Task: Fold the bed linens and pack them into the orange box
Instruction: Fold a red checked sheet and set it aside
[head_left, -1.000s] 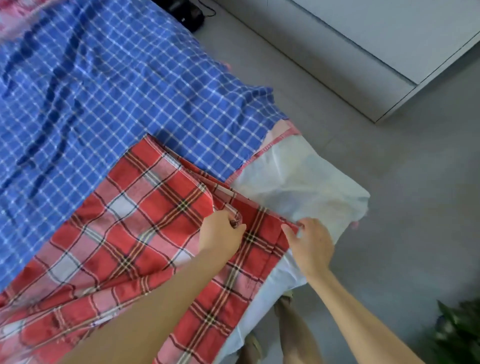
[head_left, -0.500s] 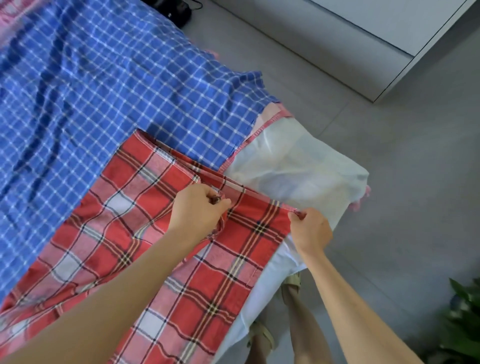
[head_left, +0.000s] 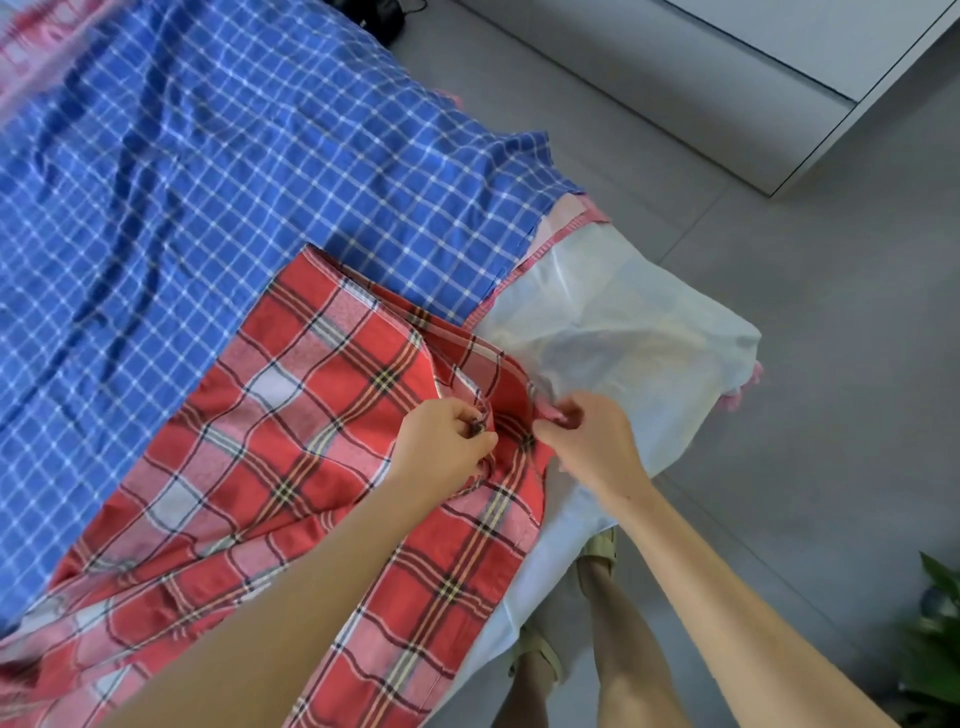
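Observation:
A red plaid sheet (head_left: 291, 467) lies across the near part of the bed, on top of a blue checked sheet (head_left: 208, 171) that covers the far part. My left hand (head_left: 441, 447) pinches a bunched fold at the red sheet's far right edge. My right hand (head_left: 587, 441) grips the same edge's corner a short way to the right, so the cloth puckers between both hands. The orange box is not in view.
The bed's white mattress corner (head_left: 623, 332) with pink trim sticks out to the right over the grey tiled floor (head_left: 831, 415). A white cabinet (head_left: 779, 57) stands at the top right, a green plant (head_left: 935, 639) at the bottom right. My sandalled feet (head_left: 561, 623) stand beside the bed.
My hands have drawn closer together along the red sheet's edge, bunching the cloth between them. The camera view has shifted slightly.

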